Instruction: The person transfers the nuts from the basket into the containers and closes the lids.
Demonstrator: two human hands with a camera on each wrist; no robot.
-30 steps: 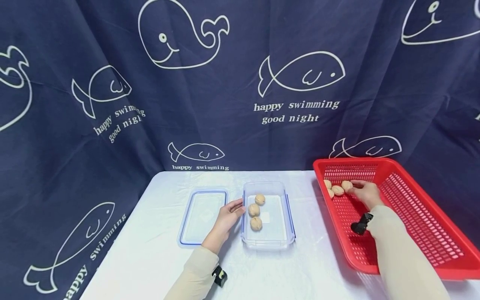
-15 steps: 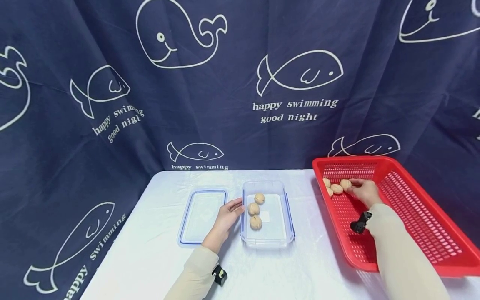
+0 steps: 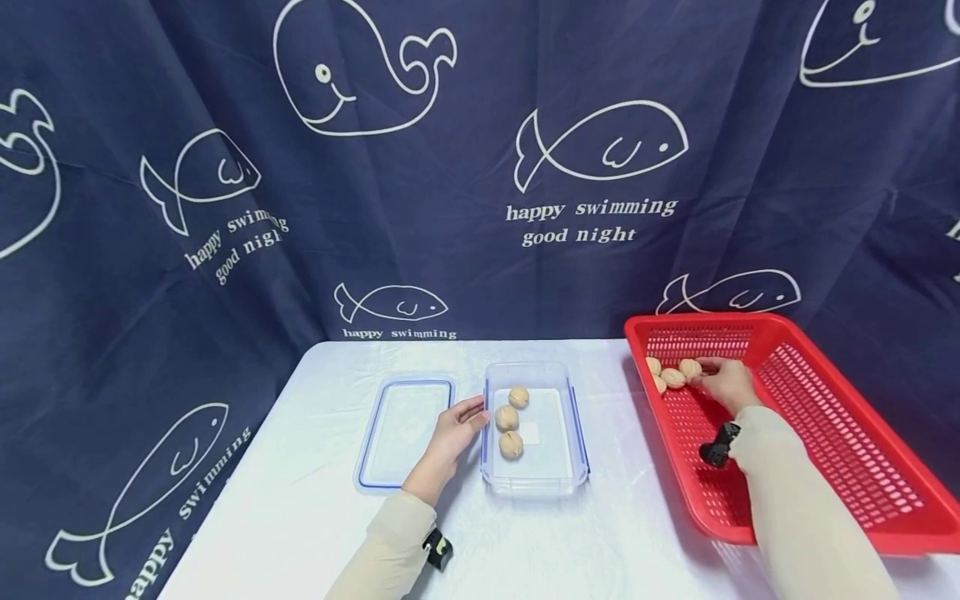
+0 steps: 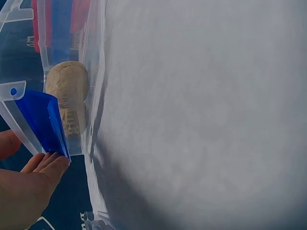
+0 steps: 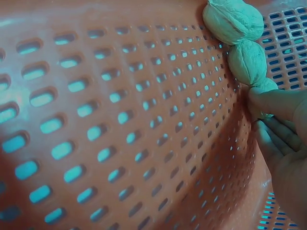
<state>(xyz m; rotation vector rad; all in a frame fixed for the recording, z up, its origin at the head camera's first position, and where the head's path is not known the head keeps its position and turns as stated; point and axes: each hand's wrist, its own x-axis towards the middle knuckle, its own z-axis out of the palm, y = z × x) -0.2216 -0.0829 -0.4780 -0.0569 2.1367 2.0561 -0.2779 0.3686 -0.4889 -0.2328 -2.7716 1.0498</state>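
A clear plastic food container (image 3: pixel 553 425) stands in the middle of the table in the head view, with three walnuts (image 3: pixel 507 417) along its left side. My left hand (image 3: pixel 452 433) rests against its left wall; in the left wrist view, extended fingertips (image 4: pixel 60 163) touch the blue latch (image 4: pixel 44 120). On the right, my right hand (image 3: pixel 727 386) is inside a red plastic basket (image 3: pixel 678 454), pinching a walnut (image 3: pixel 690 369) between thumb and fingers. The right wrist view shows this walnut (image 5: pixel 264 86) mostly hidden by the thumb, with other walnuts (image 5: pixel 247 62) beside it.
A clear lid with a blue seal (image 3: pixel 408 433) lies flat on the white-covered table (image 3: pixel 300 500), left of the container. Several walnuts (image 3: pixel 673 378) gather in the basket's far left corner. A dark blue curtain (image 3: pixel 480 275) hangs behind the table.
The right hand has shifted very slightly left at the walnut. The left hand and the container hold still.
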